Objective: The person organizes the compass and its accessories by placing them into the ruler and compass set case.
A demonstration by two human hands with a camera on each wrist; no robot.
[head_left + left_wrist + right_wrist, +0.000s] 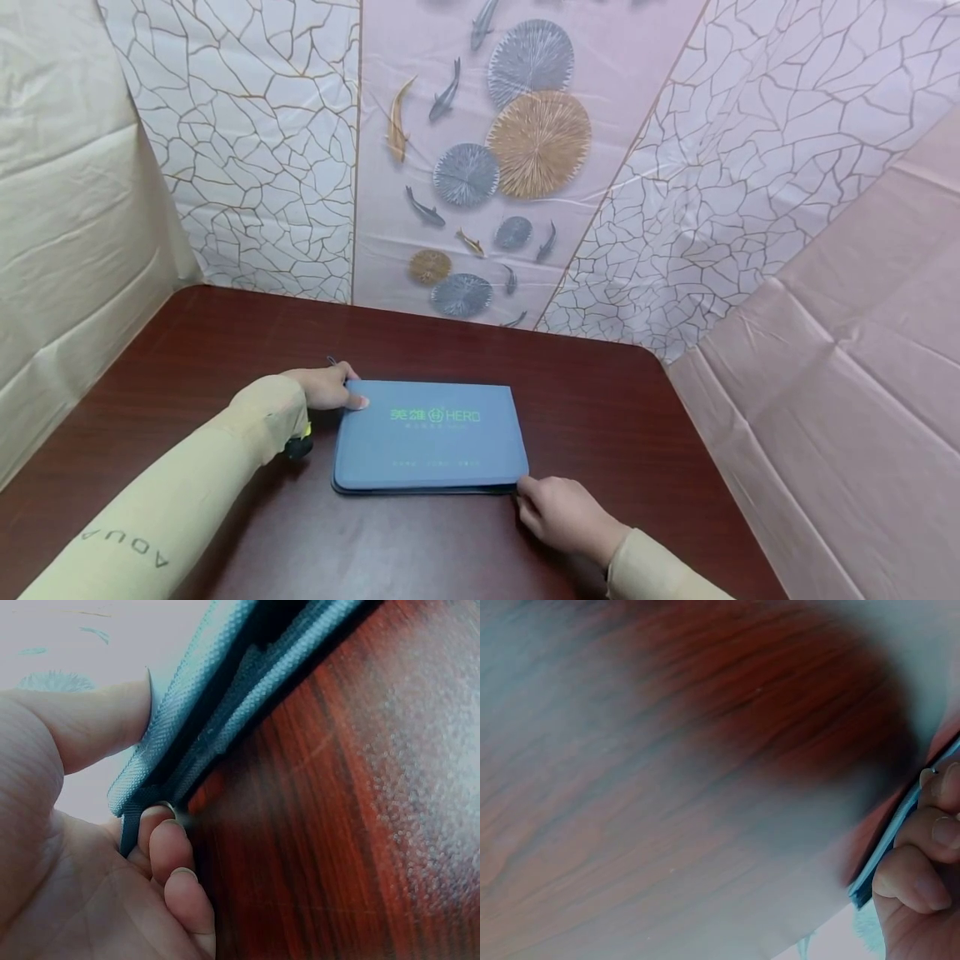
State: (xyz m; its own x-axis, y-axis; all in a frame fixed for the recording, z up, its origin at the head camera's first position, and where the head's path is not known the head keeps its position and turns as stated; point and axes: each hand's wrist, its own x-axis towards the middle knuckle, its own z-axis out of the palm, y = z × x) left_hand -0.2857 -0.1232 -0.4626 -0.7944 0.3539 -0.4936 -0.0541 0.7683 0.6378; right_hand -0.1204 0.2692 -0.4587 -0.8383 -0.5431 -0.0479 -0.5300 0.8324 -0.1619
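A flat blue zip case [435,437] with green "HERO" lettering lies on the dark red-brown table. At its far left corner my left hand [322,387] grips it, thumb on the cover. In the left wrist view the case's edge [247,697] shows two blue woven borders with a dark gap between, and the fingers [171,851] curl beside a dark strap [130,827] at the corner. My right hand [566,512] holds the near right corner with curled fingers. The right wrist view catches only a thin strip of the case [885,851] beside those fingers; what they pinch there is hidden.
The wood-grain table [360,550] extends around the case. A patterned cloth wall [262,167] rises behind it, with pale cloth on the left [67,208] and right [847,350]. A small black device [298,447] sits under the left wrist.
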